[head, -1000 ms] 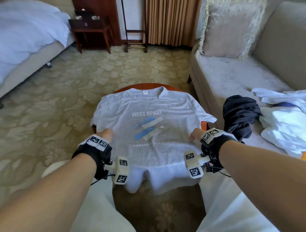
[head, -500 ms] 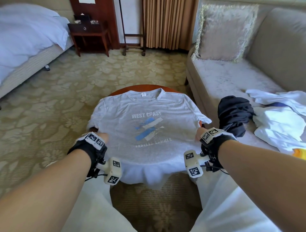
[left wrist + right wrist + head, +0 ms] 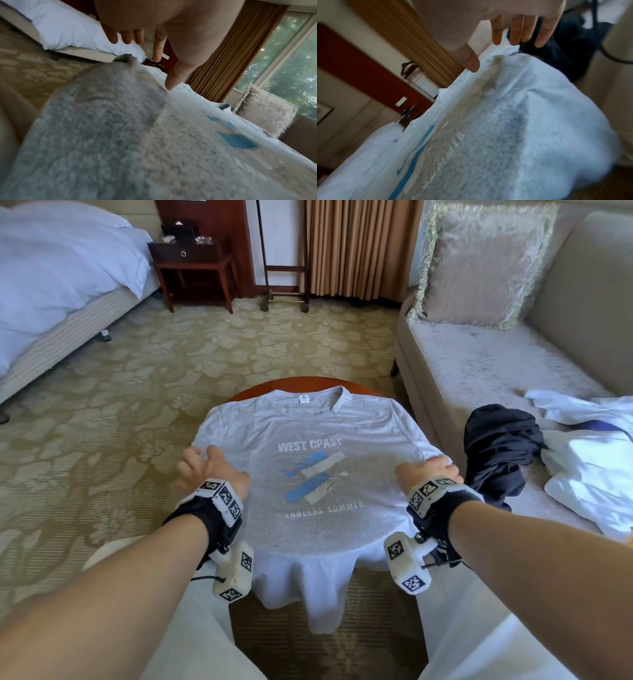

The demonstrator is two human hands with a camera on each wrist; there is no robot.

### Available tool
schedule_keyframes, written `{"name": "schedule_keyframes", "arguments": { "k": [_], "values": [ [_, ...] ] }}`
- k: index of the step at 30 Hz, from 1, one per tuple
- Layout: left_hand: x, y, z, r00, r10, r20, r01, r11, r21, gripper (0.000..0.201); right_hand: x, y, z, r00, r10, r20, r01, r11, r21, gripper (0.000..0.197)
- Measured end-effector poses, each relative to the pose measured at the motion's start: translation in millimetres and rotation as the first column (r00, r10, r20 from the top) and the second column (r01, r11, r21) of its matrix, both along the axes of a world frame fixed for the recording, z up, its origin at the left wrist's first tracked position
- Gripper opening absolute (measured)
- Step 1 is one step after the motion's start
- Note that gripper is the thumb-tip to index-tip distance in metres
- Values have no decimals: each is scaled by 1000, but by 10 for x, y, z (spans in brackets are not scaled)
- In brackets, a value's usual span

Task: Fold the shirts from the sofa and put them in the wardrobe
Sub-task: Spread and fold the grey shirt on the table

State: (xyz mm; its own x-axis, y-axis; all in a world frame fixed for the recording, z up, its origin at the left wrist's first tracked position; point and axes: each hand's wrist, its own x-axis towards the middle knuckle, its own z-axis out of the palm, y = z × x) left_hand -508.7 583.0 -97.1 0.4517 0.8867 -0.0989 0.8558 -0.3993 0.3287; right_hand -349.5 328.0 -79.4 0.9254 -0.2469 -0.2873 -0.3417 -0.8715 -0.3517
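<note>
A light grey T-shirt (image 3: 308, 460) printed WEST COAST lies face up over a small round wooden table (image 3: 301, 383), collar away from me, hem hanging over the near edge. My left hand (image 3: 202, 467) hovers with straight, spread fingers at the shirt's left sleeve (image 3: 126, 59); the thumb (image 3: 173, 81) nearly touches the cloth. My right hand (image 3: 428, 470) lies over the right sleeve edge (image 3: 510, 50), fingers straight and holding nothing. A crumpled dark shirt (image 3: 496, 446) and white shirts (image 3: 589, 460) lie on the sofa (image 3: 479, 364) to the right.
A fringed cushion (image 3: 479, 265) leans at the sofa's far end. A bed (image 3: 58, 289) with white bedding stands at left, a dark wooden nightstand (image 3: 191, 265) and curtains (image 3: 356, 244) behind. Patterned carpet (image 3: 120, 392) surrounds the table. My knees frame the table's near side.
Both hands have moved from the shirt's lower body outward and away from me to the sleeves. The fingers have straightened. The shirt lies smoother on the table.
</note>
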Motion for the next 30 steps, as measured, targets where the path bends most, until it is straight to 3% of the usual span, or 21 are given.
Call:
{"name": "schedule_keyframes", "arguments": {
  "k": [3, 6, 11, 16, 20, 24, 27, 30],
  "values": [
    [102, 12, 74, 975, -183, -128, 180, 983, -33, 77, 33, 240, 108, 974, 226, -21, -226, 973, -37, 62],
    [224, 112, 80, 890, -362, -279, 327, 931, -163, 106, 119, 443, 64, 918, 395, -37, -397, 915, -67, 72],
    [407, 421, 24, 885, -379, -270, 270, 891, -365, 136, 285, 751, -101, 799, 569, -195, -596, 792, -130, 95],
    [575, 706, -59, 886, -361, -289, 242, 894, -376, 145, 420, 900, -298, 746, 618, -248, -656, 746, -113, 105],
    [750, 985, -113, 903, -328, -277, 226, 912, -343, 146, 560, 1107, -342, 758, 616, -216, -644, 758, -98, 105],
    [1005, 916, -23, 840, -332, -428, 237, 936, -262, 144, 643, 1202, -275, 841, 534, -87, -539, 841, -47, 89],
    [1229, 659, 8, 848, -334, -412, 255, 938, -236, 125, 751, 1072, -117, 936, 351, 15, -351, 936, -4, 67],
    [1387, 369, 48, 896, -375, -240, 304, 909, -285, 103, 860, 838, 39, 984, 97, 148, -101, 995, 20, 54]
  ]
}}
